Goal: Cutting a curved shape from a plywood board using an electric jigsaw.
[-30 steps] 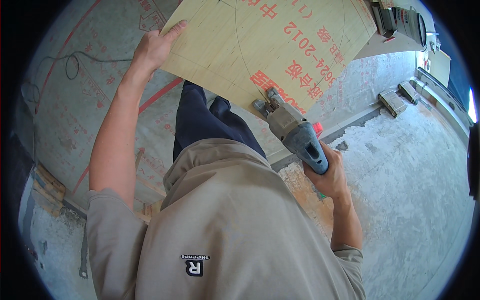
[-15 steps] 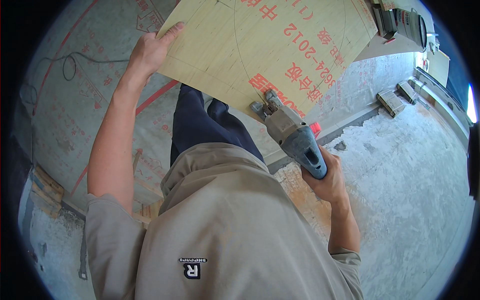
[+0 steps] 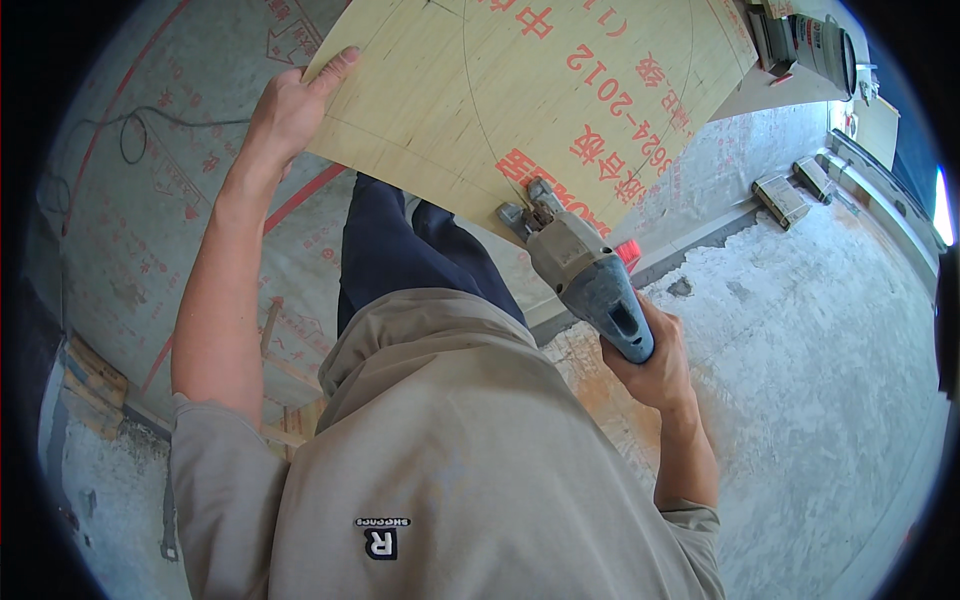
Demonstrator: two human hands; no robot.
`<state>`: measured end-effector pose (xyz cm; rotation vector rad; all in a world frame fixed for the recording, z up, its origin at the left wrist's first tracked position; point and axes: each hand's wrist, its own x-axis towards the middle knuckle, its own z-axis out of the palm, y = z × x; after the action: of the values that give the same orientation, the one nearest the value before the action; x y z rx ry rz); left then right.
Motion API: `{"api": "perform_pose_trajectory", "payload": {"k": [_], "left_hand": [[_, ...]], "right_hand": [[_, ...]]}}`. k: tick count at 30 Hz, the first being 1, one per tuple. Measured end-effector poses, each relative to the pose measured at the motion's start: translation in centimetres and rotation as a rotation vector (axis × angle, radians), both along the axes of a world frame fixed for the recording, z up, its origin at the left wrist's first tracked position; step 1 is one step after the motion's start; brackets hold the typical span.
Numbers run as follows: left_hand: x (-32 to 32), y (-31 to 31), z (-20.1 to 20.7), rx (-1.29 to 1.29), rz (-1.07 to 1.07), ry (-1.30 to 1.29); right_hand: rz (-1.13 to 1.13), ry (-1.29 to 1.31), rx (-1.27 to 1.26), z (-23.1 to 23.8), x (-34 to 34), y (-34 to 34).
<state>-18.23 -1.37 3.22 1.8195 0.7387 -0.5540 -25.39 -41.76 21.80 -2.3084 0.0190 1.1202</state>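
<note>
A pale plywood sheet (image 3: 420,120) with red printing and curved pencil lines spans the top of the view. My left hand (image 3: 297,112) grips its left edge, thumb on the upper face and fingers underneath. In my right hand (image 3: 660,355) is the blue-grey handle of a jigsaw (image 3: 590,275). The jigsaw's metal front end and base rest at the sheet's near edge, close to one pencil line. Its blade is too small to make out. A red part shows on the tool's right side.
The floor at left has a printed covering (image 3: 190,250) with a dark cable (image 3: 135,130) lying on it. Two block-like packages (image 3: 780,200) sit by the wall at right. A bucket (image 3: 825,50) stands at the upper right. Wood pieces (image 3: 95,385) lie at lower left.
Almost nothing differs. My left hand and the sheet's left edge have shifted very slightly left; the jigsaw stays at the same place on the near edge.
</note>
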Motion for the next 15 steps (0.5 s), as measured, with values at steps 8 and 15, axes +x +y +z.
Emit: {"api": "perform_pose_trajectory", "payload": {"k": [8,15], "left_hand": [[-0.7,1.6,-2.3,-0.173,-0.121,-0.038],[-0.9,1.0,-2.3,-0.086,-0.052,-0.058]], "right_hand": [[-0.013,-0.002,0.009,-0.1,0.0,-0.1],[-0.008,0.000,0.008,-0.2,-0.5,-0.7]]}}
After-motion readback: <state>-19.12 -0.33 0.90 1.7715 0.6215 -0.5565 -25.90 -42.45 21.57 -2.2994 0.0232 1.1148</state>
